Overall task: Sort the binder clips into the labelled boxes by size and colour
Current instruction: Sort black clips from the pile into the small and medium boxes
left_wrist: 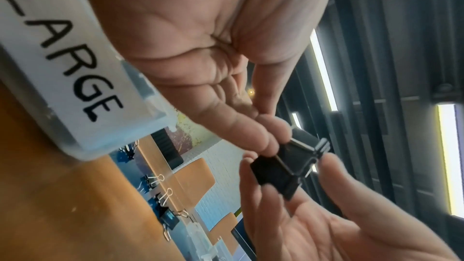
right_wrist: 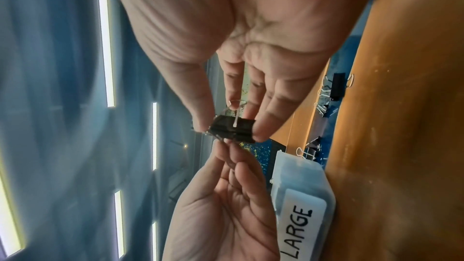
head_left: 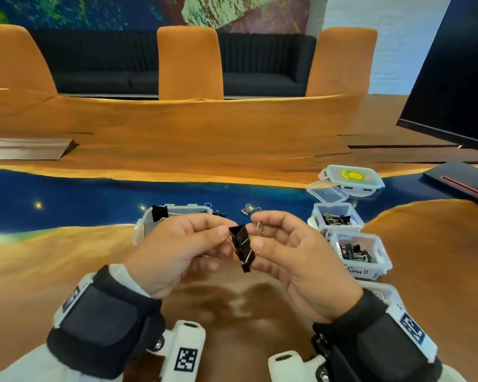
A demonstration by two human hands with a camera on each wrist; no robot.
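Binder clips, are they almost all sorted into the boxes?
Nearly. The Small box and the box behind it already hold clips. Both the left hand and right hand pinch a black binder clip near the LARGE box. A few loose clips wait on the table.

Black clip (head_left: pixel 242 248) held mid-air between both hands, tilted. LARGE box (head_left: pixel 146 224) has one black clip on its rim. Small box (head_left: pixel 366 257) and the box behind (head_left: pixel 335 220) hold clips. Loose clips (head_left: pixel 250 209) on table.
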